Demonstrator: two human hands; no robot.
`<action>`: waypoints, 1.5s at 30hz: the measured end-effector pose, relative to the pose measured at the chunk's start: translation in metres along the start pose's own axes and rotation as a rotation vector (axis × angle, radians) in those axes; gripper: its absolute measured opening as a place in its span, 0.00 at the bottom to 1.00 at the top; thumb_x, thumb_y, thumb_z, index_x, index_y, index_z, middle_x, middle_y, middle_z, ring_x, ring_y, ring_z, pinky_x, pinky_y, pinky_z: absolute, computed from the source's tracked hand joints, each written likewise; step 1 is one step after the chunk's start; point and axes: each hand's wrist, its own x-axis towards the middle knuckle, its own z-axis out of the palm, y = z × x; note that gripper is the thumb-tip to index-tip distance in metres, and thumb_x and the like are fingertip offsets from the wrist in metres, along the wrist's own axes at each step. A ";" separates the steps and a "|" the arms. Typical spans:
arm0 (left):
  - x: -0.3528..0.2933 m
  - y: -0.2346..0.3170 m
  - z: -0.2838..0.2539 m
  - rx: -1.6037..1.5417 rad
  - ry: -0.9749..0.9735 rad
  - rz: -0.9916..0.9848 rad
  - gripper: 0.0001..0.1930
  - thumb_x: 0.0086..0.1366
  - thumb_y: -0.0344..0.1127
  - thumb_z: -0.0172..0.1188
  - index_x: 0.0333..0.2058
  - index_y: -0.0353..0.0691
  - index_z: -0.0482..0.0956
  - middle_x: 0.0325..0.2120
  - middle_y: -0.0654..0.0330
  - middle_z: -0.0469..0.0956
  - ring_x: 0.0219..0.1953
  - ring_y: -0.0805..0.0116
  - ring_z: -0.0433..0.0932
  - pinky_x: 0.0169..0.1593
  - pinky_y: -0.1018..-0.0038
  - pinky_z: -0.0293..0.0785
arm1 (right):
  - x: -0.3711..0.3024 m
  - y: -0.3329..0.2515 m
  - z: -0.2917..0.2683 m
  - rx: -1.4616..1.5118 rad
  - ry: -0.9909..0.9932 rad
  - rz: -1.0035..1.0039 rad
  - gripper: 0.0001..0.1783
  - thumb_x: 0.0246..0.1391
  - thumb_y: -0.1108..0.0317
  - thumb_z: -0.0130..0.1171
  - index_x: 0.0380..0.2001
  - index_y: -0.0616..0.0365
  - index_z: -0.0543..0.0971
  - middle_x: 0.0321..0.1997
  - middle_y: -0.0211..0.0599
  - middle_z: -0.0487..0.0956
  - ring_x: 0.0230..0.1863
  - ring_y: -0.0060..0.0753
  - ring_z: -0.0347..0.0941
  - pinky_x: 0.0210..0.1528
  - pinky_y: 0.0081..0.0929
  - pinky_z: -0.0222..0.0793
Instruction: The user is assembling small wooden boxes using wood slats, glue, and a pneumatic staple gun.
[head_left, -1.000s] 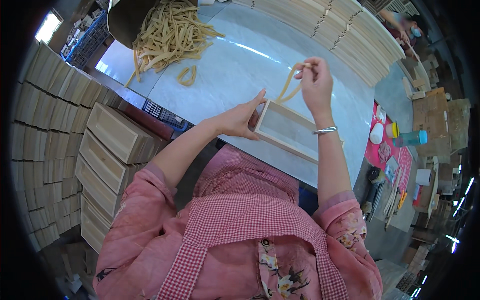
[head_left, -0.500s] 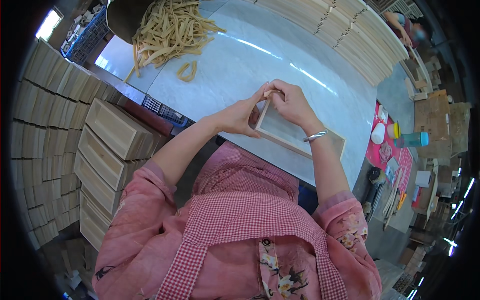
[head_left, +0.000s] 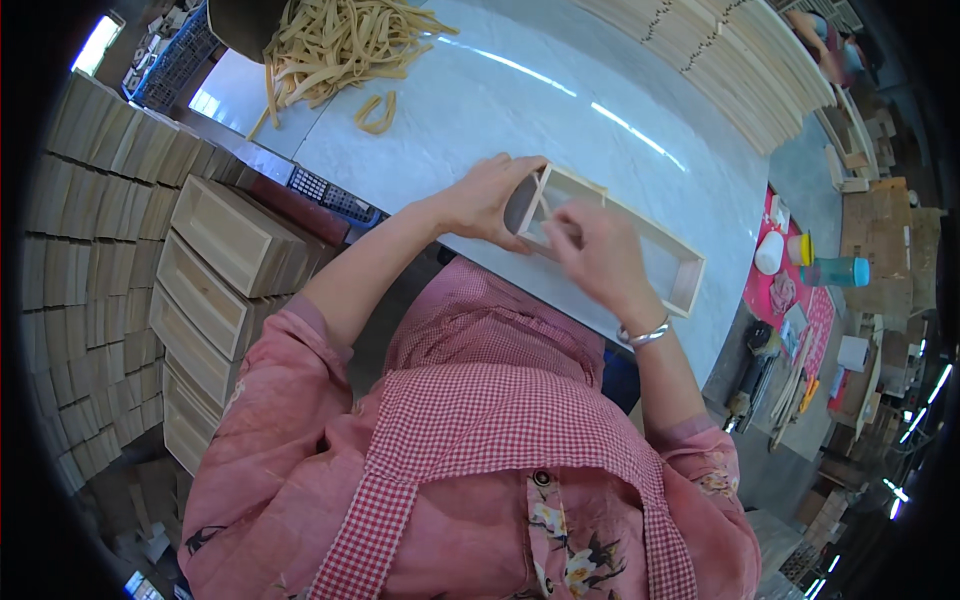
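Pale wooden pieces (head_left: 90, 260), many, stacked in tiers at 9 o'clock from the view's centre. Blue crate (head_left: 165, 75), one, at 10 o'clock. Wooden trays (head_left: 212, 235), a stack, open faces showing, just past 9. Yellowish bands (head_left: 345, 50), a tangled heap on the pale, glossy bench (head_left: 465, 115), at 11 o'clock; single loose band (head_left: 375, 114) lying just beside it, toward 5 from the heap. Left hand (head_left: 485, 200), at 12 o'clock, grip clamped on the left end of a wooden frame, thumb on the near side, fingers on the far. Wooden frame (head_left: 642, 222), long, rectangular, at 2 o'clock, by the bench's near edge. Right hand (head_left: 602, 252), blurred, over the frame, fingers curled; whether its grip holds anything cannot be told. Silver bracelet (head_left: 644, 334) on that wrist. Wooden slats (head_left: 745, 65), stacked, between 1 and 2. Teal bottle (head_left: 835, 271), blue-capped, at 3.
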 end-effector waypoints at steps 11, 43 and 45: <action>0.004 0.014 -0.010 0.011 -0.101 -0.120 0.56 0.36 0.47 0.81 0.65 0.38 0.63 0.52 0.50 0.75 0.47 0.53 0.74 0.58 0.61 0.66 | -0.109 0.027 0.014 -0.232 0.151 0.023 0.07 0.59 0.67 0.60 0.28 0.57 0.80 0.26 0.36 0.76 0.26 0.42 0.72 0.31 0.34 0.68; -0.002 0.033 -0.012 -0.788 -0.048 -0.712 0.14 0.62 0.30 0.63 0.45 0.32 0.81 0.37 0.60 0.82 0.33 0.69 0.77 0.38 0.80 0.74 | -0.169 0.169 -0.031 0.021 0.181 0.214 0.38 0.44 0.81 0.56 0.63 0.64 0.66 0.54 0.50 0.70 0.50 0.54 0.68 0.57 0.37 0.66; -0.001 0.031 -0.011 -0.796 -0.041 -0.752 0.10 0.62 0.28 0.62 0.42 0.32 0.82 0.34 0.62 0.83 0.30 0.70 0.77 0.35 0.82 0.74 | -0.170 0.169 -0.030 0.024 0.181 0.223 0.38 0.44 0.81 0.56 0.63 0.64 0.65 0.54 0.50 0.70 0.51 0.55 0.68 0.58 0.37 0.66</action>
